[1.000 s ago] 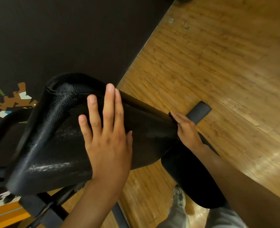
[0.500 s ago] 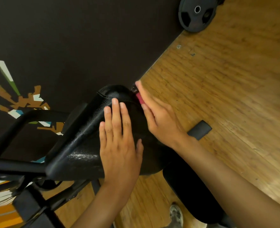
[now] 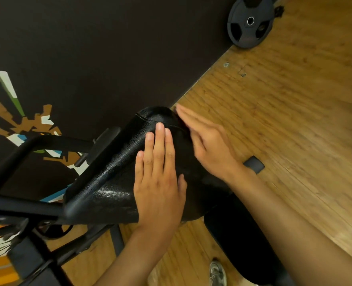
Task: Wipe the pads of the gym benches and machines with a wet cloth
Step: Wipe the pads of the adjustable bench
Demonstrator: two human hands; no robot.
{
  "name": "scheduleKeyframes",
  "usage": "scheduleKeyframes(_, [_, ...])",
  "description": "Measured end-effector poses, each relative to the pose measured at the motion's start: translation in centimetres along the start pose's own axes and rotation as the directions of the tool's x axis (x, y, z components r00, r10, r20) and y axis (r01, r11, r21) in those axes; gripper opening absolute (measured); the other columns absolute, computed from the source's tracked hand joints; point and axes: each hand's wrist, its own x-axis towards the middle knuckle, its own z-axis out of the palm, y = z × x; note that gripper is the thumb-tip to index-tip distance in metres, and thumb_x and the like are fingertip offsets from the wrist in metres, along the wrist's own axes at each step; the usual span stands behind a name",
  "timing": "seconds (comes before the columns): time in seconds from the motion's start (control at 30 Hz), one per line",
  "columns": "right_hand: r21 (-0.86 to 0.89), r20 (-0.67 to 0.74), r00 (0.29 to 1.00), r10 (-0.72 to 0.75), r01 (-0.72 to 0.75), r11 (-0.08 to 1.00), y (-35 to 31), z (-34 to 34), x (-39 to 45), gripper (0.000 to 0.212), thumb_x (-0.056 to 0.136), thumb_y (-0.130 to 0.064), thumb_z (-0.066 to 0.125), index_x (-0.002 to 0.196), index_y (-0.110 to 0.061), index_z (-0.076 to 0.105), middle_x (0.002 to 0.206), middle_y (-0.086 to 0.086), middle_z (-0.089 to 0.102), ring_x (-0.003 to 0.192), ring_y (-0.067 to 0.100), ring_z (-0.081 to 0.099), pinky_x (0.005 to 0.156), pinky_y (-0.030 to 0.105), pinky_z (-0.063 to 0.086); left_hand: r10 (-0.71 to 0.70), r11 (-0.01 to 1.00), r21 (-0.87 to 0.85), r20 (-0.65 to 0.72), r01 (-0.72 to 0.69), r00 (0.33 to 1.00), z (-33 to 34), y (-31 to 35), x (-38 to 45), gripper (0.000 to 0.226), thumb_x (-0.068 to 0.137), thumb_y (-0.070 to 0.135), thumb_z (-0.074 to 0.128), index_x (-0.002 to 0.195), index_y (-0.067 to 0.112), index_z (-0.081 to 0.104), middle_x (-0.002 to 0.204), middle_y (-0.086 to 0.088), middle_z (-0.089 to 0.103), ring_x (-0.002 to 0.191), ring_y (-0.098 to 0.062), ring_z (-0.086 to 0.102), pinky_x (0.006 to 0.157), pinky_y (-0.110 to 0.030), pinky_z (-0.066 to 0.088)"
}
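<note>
To wipe this black backrest pad well, I would keep the cloth flat against the vinyl and run it along the side edge and seam in long overlapping strokes, steadying the pad from the top. The left hand lies flat on the pad's face, fingers straight and together, holding nothing. The right hand presses straight-fingered against the pad's right edge; a reddish sliver beneath it may be the cloth, but I cannot tell.

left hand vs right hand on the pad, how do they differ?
The left hand lies flat on the pad's top face, sharp; the right hand runs along the pad's far side edge, motion-blurred, with something red barely showing under it. Both have straight fingers touching the pad.
</note>
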Motion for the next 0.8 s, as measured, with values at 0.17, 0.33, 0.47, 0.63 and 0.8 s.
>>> scheduleKeyframes(0.17, [0.015, -0.021, 0.998, -0.054, 0.054, 0.998, 0.0, 0.5, -0.3, 0.051, 0.100, 0.011, 0.047, 0.149, 0.000, 0.045, 0.156, 0.010, 0.046, 0.148, 0.012, 0.039, 0.121, 0.027, 0.033, 0.008, 1.000, -0.004, -0.010, -0.008, 1.000, 0.2, -0.3, -0.1, 0.117, 0.083, 0.029, 0.078, 0.164, 0.010, -0.004, 0.172, -0.006, -0.011, 0.159, -0.021, -0.010, 0.128, -0.040, 0.004])
scheduleKeyframes(0.33, [-0.055, -0.016, 0.991, 0.130, -0.131, 0.990, 3.8, 0.5, -4.5, 0.054, 0.097, 0.012, 0.052, 0.149, -0.005, 0.048, 0.154, 0.007, 0.049, 0.146, 0.013, 0.042, 0.118, 0.044, 0.039, 0.007, 1.000, -0.013, -0.025, -0.007, 1.000, 0.2, -0.2, 0.0, 0.116, 0.084, 0.030, 0.078, 0.164, 0.010, -0.003, 0.172, -0.006, -0.010, 0.159, -0.021, -0.010, 0.128, -0.042, 0.007])
scheduleKeyframes(0.47, [0.020, -0.058, 0.998, 0.008, -0.007, 1.000, -0.5, 0.9, 0.5, 0.049, 0.100, 0.008, 0.047, 0.148, -0.003, 0.048, 0.152, 0.008, 0.051, 0.144, 0.011, 0.043, 0.119, 0.025, 0.035, -0.008, 1.000, -0.019, -0.021, 0.007, 1.000, 0.3, 0.2, 0.0, 0.115, 0.084, 0.032, 0.077, 0.164, 0.009, -0.003, 0.172, -0.008, -0.011, 0.158, -0.023, -0.011, 0.128, -0.043, 0.005])
scheduleKeyframes(0.63, [-0.020, -0.023, 1.000, 0.019, -0.020, 1.000, 2.1, 0.9, -1.9, 0.057, 0.095, 0.015, 0.049, 0.149, -0.004, 0.047, 0.154, 0.007, 0.049, 0.146, 0.011, 0.042, 0.120, 0.026, 0.033, -0.011, 1.000, -0.008, -0.028, 0.010, 1.000, 0.6, 0.2, 0.2, 0.115, 0.085, 0.033, 0.076, 0.164, 0.010, -0.005, 0.172, -0.008, -0.012, 0.158, -0.022, -0.013, 0.128, -0.040, -0.003])
scheduleKeyframes(0.8, [-0.188, 0.116, 0.975, 0.191, -0.167, 0.968, 6.8, 0.2, -6.0, 0.075, 0.088, 0.020, 0.052, 0.155, -0.013, 0.041, 0.161, 0.003, 0.039, 0.149, 0.017, 0.037, 0.122, 0.037, 0.032, -0.013, 1.000, -0.018, -0.037, 0.013, 0.999, 0.5, 0.3, 0.2, 0.114, 0.086, 0.033, 0.076, 0.164, 0.009, -0.004, 0.172, -0.008, -0.010, 0.158, -0.023, -0.012, 0.128, -0.038, -0.007])
